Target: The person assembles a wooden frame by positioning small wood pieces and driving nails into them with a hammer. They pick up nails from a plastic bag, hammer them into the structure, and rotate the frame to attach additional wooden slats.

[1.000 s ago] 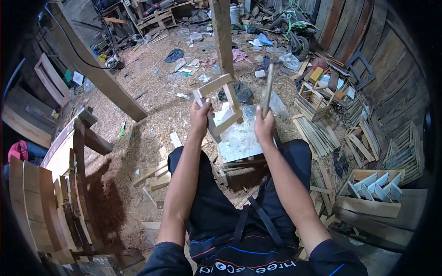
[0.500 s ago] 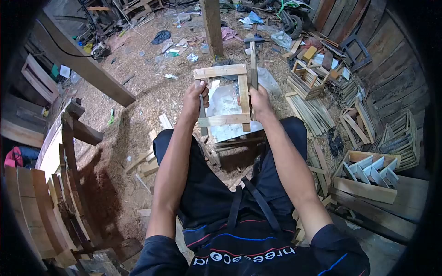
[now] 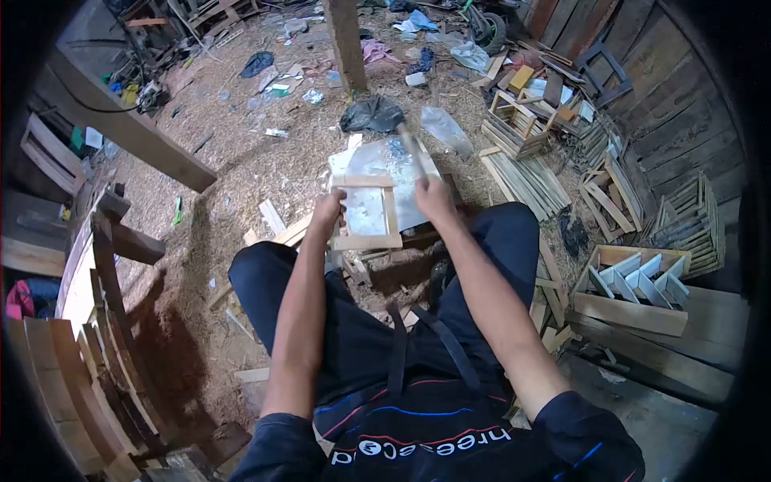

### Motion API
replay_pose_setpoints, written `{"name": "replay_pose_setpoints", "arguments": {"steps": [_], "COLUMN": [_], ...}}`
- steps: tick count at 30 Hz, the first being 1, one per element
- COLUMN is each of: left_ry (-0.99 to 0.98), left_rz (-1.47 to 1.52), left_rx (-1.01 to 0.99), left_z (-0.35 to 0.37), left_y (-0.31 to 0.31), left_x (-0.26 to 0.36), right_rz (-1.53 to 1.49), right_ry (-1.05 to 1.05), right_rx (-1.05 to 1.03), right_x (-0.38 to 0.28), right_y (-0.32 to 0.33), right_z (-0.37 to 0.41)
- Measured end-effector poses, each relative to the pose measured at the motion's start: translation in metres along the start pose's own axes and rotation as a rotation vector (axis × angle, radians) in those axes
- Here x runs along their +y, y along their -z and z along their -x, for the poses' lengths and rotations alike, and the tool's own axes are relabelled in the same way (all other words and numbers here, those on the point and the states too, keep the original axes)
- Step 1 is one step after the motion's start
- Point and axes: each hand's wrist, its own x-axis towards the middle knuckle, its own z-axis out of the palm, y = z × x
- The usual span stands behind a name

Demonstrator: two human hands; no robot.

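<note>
My left hand (image 3: 327, 210) is closed around the left side of a small rectangular wooden frame (image 3: 391, 212). The frame lies low over a pale, worn work surface (image 3: 414, 210) between my knees. In my right hand (image 3: 434, 199), just right of the frame, is a hammer (image 3: 414, 154) gripped by its handle. The handle points away from me and is smeared by motion, and its head is blurred near a black plastic bag (image 3: 373, 114).
Sawdust and scraps cover the floor around a wooden post (image 3: 345, 48). Slatted wooden crates (image 3: 520, 124) and stacked slats (image 3: 526, 183) lie to the right, near a box with white dividers (image 3: 630, 297). Boards (image 3: 120, 361) stand at the left.
The wooden frame has come down from a raised, tilted hold to the work surface. The hammer, upright beside the frame before, now tilts left. My view has shifted slightly.
</note>
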Motion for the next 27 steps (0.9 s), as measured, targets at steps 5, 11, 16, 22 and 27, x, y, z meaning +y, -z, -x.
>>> {"name": "replay_pose_setpoints", "arguments": {"steps": [5,11,16,22,27], "left_ry": [0.193,0.013,0.183,0.206,0.205], "left_rz": [-0.336,-0.275,0.185,0.264,0.175], "left_rx": [-0.220,-0.298,-0.071,0.073,0.144], "left_z": [-0.025,-0.038,-0.041,-0.062,-0.071], "left_y": [0.009,0.018,0.001,-0.009,-0.008], "left_x": [-0.071,-0.075,-0.063,-0.081,-0.086], "right_rz": [0.292,0.304,0.281,0.345,0.264], "right_ry": [0.079,0.143,0.046,-0.039,-0.131], "right_rx": [-0.260,-0.253,-0.276,-0.336,-0.253], "right_x": [0.029,0.079,0.087,0.089,0.096], "right_y": [-0.018,-0.036,-0.058,-0.070,-0.083], "right_z": [0.022,0.014,0.003,-0.002,-0.005]}}
